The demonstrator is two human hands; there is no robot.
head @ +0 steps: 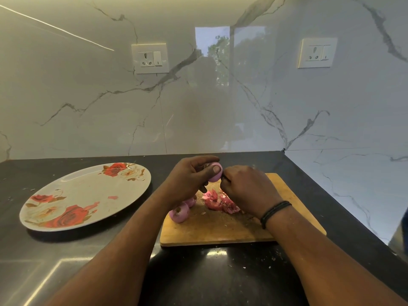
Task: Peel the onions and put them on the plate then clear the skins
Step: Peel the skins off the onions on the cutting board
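A round white plate with red roses [88,195] lies on the black table [66,257]. Right of it, the left hand [187,180] grips a peeled pale-purple onion [215,172] above the wooden cutting board [220,228]; the right hand [247,191] pinches at its edge. Two more peeled onions [180,213] and pink skins [220,203] lie on the board beneath the hands.

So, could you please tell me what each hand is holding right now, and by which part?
The left hand grips a peeled onion around its body. The right hand pinches at the onion's end; what its fingers hold is hidden.
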